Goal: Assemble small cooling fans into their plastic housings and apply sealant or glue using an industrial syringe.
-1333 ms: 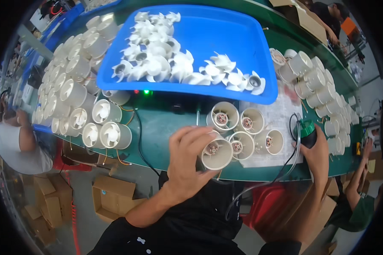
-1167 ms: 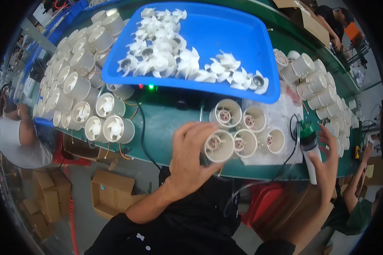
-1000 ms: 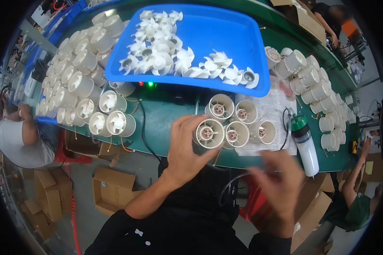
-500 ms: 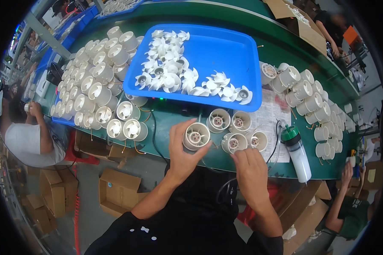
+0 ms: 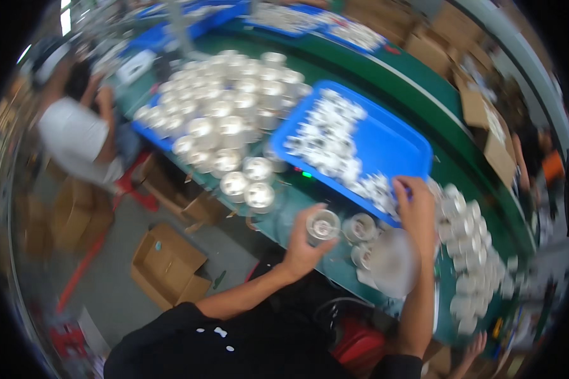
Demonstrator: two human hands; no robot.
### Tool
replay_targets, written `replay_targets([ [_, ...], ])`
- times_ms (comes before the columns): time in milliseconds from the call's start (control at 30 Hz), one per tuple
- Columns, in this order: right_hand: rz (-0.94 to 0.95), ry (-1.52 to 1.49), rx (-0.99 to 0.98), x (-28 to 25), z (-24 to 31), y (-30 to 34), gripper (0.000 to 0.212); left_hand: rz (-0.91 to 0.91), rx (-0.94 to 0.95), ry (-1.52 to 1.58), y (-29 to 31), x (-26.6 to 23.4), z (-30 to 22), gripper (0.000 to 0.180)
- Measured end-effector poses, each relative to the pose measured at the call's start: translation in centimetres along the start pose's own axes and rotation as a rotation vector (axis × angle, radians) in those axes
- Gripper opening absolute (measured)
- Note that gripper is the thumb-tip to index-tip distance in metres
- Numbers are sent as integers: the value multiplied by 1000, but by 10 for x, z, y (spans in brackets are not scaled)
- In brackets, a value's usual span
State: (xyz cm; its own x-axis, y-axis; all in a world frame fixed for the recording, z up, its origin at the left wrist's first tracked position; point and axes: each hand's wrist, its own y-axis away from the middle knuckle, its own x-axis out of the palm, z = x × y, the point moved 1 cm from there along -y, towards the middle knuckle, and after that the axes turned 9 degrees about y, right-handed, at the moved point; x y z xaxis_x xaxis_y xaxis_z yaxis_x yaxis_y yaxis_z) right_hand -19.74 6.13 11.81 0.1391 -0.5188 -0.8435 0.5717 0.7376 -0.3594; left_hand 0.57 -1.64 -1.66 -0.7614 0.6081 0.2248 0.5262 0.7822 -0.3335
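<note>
My left hand is closed around a white cylindrical fan housing and holds it upright near the bench's front edge; round parts show inside its open top. My right hand reaches over the near right rim of a blue tray, its fingers at the white fan impellers there. Motion smears those fingers, so whether they grip an impeller cannot be made out. Two more housings stand close by: one fan housing beside my left hand, another nearer me. A pale, blurred round patch hides what lies by my right forearm.
Many housings with impellers crowd the bench at left. Another group of housings stands at right. An open cardboard box lies on the floor. A person in a white shirt sits at far left; another person's hand shows lower right.
My right hand has left the housings on the bench and gone forward to the tray. My left hand still holds its housing. The whole view has turned, blurring the scene.
</note>
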Motion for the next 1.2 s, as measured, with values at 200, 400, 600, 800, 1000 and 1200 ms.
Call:
replay_targets([
  [200,391,-169,124,33,-60,-45,33,33,85,-120,-5,5,-24,65],
  [400,537,-415,162,37,-51,-58,38,48,110,-157,-3,4,-26,64],
  [600,418,-460,181,29,-57,-48,37,91,92,-185,-6,9,-28,64],
  [800,251,-221,33,25,-41,-46,39,46,-20,-143,-4,8,-24,64],
  [1000,296,-294,119,25,-57,-52,26,104,-91,-221,-4,12,-26,65],
  [1200,381,-359,70,16,-62,-53,9,119,-79,-279,-8,18,-29,65],
])
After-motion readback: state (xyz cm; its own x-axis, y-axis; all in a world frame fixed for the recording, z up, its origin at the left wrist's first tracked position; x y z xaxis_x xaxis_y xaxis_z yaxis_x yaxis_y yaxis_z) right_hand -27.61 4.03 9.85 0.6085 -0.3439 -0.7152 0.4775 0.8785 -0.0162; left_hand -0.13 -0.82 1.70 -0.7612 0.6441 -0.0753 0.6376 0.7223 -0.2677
